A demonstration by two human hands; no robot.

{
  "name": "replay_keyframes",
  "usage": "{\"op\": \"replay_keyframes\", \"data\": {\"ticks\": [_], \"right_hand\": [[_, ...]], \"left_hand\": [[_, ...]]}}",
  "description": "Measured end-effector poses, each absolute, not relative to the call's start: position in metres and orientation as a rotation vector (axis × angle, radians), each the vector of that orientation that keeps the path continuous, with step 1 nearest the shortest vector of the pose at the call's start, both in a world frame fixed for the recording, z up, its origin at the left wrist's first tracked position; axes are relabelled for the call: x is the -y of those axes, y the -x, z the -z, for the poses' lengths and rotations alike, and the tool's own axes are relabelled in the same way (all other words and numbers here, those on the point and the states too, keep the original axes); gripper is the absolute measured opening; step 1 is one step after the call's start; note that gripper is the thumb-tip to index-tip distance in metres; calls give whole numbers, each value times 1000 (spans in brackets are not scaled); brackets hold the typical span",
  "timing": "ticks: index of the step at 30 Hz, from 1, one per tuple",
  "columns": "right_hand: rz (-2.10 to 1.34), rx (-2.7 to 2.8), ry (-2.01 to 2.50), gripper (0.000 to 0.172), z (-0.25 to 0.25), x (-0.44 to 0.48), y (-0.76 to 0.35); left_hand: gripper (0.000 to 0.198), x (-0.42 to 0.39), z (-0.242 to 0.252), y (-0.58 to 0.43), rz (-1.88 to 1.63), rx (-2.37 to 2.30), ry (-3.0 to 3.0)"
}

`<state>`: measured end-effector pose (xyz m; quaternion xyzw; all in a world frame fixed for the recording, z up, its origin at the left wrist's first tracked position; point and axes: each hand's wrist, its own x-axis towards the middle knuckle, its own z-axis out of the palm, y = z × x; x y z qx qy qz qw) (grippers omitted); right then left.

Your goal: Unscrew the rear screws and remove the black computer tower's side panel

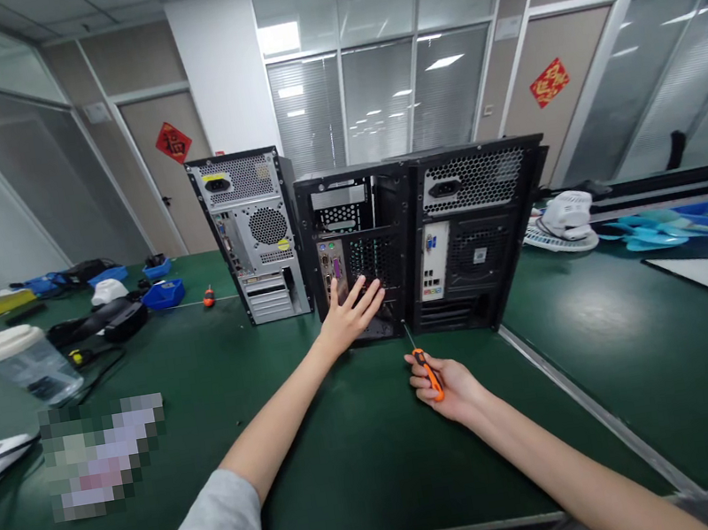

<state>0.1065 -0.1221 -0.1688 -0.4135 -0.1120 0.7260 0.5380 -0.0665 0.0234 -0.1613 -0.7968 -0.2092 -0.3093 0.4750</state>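
1. At the centre of the frame, your left hand (pixel 349 312) lies flat against the back panel of the middle computer case (pixel 346 212). Its fingers are spread and it grips nothing.
2. Just below and to the right, your right hand (pixel 448 386) is closed around the orange handle of the screwdriver (pixel 427 367). The shaft points up at the lower rear edge of that case. Contact of the tip cannot be confirmed.
3. The case stands upright on the green table (pixel 360 470), rear towards you. A second black case (pixel 488 226) is hard against its right side and a silver case (pixel 250 228) stands just beside its left.
4. Judgement: you are steadying the case and bringing the driver to a fixing low on the rear panel. The screw itself is too small to make out.
5. The next move calls for the tip seated squarely and the shaft in line. Your left hand must press firmly so the case does not slide back.
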Motion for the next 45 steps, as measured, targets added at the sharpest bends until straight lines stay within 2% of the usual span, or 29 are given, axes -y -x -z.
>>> {"op": "replay_keyframes", "data": {"ticks": [11, 19, 34, 45], "right_hand": [[-1580, 323, 1046, 21, 167, 124, -99], [-1486, 407, 1104, 32, 169, 125, -96], [-1454, 443, 1170, 30, 168, 128, -99], [-1494, 425, 1177, 21, 163, 129, -97]], "left_hand": [[52, -24, 162, 68, 709, 541, 2017], [51, -25, 162, 68, 703, 534, 1990], [52, -25, 163, 68, 697, 546, 2017], [49, -23, 161, 68, 703, 532, 1982]]}}
